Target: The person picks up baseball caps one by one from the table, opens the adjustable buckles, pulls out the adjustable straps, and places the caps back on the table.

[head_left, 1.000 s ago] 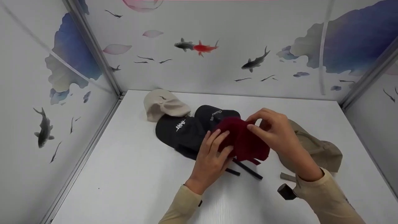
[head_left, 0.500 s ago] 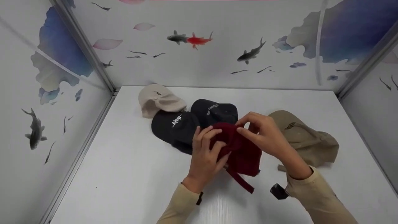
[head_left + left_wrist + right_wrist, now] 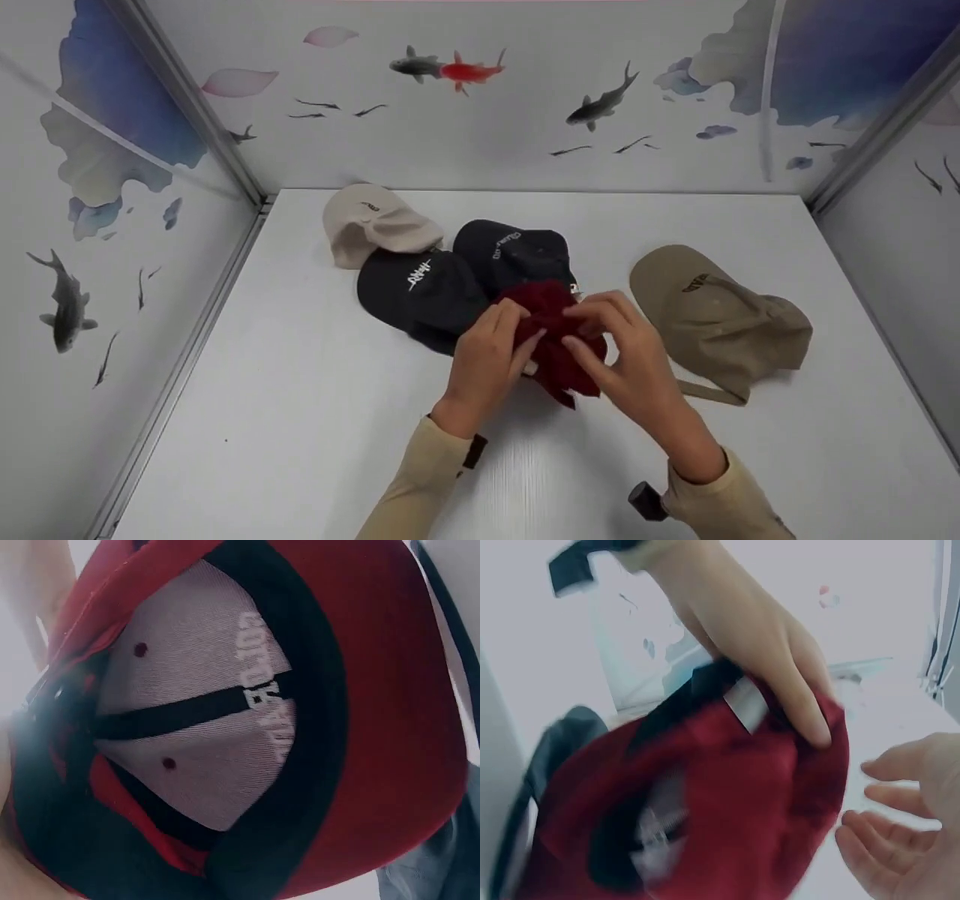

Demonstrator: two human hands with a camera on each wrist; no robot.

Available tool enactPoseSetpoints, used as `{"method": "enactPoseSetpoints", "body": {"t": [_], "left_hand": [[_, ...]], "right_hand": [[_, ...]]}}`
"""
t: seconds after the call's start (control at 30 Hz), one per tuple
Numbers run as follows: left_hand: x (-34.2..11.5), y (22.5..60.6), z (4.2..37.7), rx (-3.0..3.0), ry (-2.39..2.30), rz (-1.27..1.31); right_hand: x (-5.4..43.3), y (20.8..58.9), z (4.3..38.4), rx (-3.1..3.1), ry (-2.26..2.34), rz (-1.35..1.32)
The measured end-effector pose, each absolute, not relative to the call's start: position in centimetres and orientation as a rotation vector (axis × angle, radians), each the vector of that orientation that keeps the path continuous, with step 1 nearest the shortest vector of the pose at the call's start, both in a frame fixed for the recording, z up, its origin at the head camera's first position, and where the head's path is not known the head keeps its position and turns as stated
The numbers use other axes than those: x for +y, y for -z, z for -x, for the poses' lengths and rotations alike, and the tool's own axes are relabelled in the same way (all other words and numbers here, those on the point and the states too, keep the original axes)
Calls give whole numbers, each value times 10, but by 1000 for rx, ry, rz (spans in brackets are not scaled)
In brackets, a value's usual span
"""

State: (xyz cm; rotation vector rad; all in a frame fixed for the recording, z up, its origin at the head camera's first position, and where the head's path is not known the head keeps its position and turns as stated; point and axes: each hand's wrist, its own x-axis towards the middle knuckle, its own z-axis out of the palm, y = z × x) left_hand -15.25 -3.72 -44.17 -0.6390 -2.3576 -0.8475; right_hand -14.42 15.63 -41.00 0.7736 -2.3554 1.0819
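Observation:
A dark red baseball cap [image 3: 551,300] is held above the white table, in front of two dark caps. My left hand [image 3: 487,360] grips its near left edge, and in the right wrist view the thumb of the left hand [image 3: 750,630] lies along the fabric. Close to the cap's right side is my right hand [image 3: 637,360]. Seen from the right wrist, the fingers of the right hand [image 3: 900,817] are loosely bent and apart from the cap. The left wrist view looks into the red cap [image 3: 397,727], showing its pale lining, dark sweatband and brim.
Left of the hands lie a black cap [image 3: 420,296] with white lettering, a dark navy cap [image 3: 517,255] and a beige cap [image 3: 379,225]. A khaki cap [image 3: 720,322] rests at right, strap toward the front. Printed panels enclose the white table [image 3: 300,420].
The red cap has been turned and bunched between the hands. My right fingers, earlier pinching its edge, have come off it. The head view has shifted, showing more of the khaki cap.

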Motion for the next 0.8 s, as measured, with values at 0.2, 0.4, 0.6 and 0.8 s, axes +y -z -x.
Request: {"method": "enactPoseSetpoints", "body": {"t": [0.2, 0.4, 0.6, 0.8], "left_hand": [[-35, 442, 153, -2470, 1152, 597], [-28, 444, 153, -2486, 1323, 605], [-29, 444, 154, -2500, 1258, 655], [-42, 446, 160, -2501, 1177, 829]], "right_hand": [[147, 434, 126, -2495, -862, -755], [148, 445, 127, -2458, -965, -703], [154, 447, 131, -2458, -1204, -635], [164, 439, 134, -2440, -1656, -511]]}}
